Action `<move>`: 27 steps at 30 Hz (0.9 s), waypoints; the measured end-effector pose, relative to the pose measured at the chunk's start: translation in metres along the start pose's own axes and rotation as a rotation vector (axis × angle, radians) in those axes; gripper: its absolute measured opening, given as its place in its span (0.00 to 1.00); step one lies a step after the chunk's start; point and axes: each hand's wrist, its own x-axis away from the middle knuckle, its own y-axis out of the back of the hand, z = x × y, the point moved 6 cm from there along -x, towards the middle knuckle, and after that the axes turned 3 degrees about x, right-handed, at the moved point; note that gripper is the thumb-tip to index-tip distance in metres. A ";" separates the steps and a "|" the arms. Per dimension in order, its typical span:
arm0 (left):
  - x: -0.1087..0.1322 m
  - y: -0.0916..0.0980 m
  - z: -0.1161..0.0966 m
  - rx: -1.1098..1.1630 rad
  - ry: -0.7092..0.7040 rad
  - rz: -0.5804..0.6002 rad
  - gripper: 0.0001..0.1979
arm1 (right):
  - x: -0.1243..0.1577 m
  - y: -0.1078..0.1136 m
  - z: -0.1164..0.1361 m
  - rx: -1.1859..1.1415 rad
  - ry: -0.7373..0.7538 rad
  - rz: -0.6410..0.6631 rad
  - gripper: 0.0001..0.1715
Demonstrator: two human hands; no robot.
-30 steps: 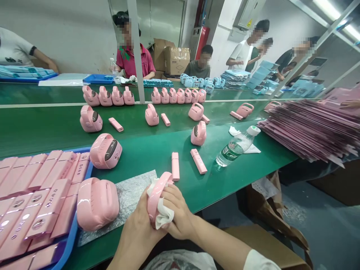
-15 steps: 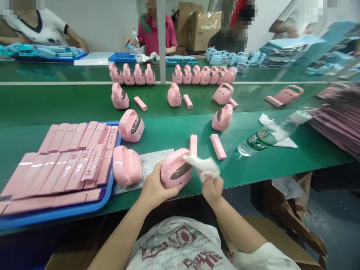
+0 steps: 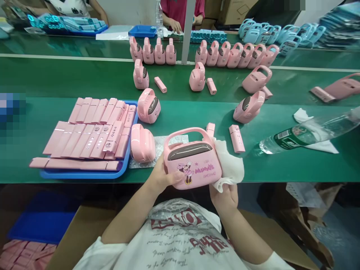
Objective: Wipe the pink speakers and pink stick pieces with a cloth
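My left hand (image 3: 163, 175) grips the lower left of a pink portable speaker (image 3: 206, 155), its thumb on the printed front. The speaker has an arched handle, a dark oval panel and a cartoon mouse print. It is held up at the bench's near edge, front towards me. A white cloth (image 3: 231, 165) is bunched in my right hand (image 3: 225, 197) and lies against the speaker's right side. Part of that hand is hidden by cloth and speaker. Behind the speaker, a pink button stick (image 3: 210, 129) is partly covered; another pink stick (image 3: 236, 138) lies to its right.
On the left, a blue tray (image 3: 123, 170) holds many pink sticks. Beside it sit two pink speakers (image 3: 143, 144), one on bubble wrap (image 3: 180, 139). A water bottle (image 3: 298, 137) lies on the right. More speakers (image 3: 234, 55) line a ledge; people work beyond it.
The speaker has been turned so its printed front faces me. My right hand has brought the cloth from beside the handle to the speaker's right side. The camera view has shifted.
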 end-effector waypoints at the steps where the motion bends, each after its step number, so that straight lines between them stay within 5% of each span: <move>1: 0.001 0.002 0.002 0.008 0.013 -0.018 0.38 | 0.003 -0.002 -0.001 0.015 -0.003 0.010 0.24; 5: 0.004 0.008 0.006 -0.024 0.018 -0.075 0.45 | 0.000 -0.008 0.002 0.031 -0.051 -0.005 0.25; 10: 0.003 0.008 0.000 -0.047 -0.063 -0.075 0.41 | -0.007 -0.016 0.003 -0.153 -0.153 0.029 0.31; 16: -0.001 0.006 -0.016 -0.194 -0.213 -0.134 0.29 | -0.004 -0.029 -0.010 -0.382 -0.505 0.045 0.35; 19: -0.002 0.000 -0.015 -0.090 -0.204 -0.201 0.24 | -0.007 -0.040 -0.011 -0.453 -0.638 0.038 0.33; 23: -0.005 -0.007 -0.005 0.121 -0.151 -0.273 0.19 | -0.025 -0.038 0.002 -0.372 -0.463 0.003 0.31; 27: -0.015 -0.006 0.003 0.191 -0.046 -0.451 0.13 | -0.041 -0.038 0.039 0.054 0.042 0.115 0.25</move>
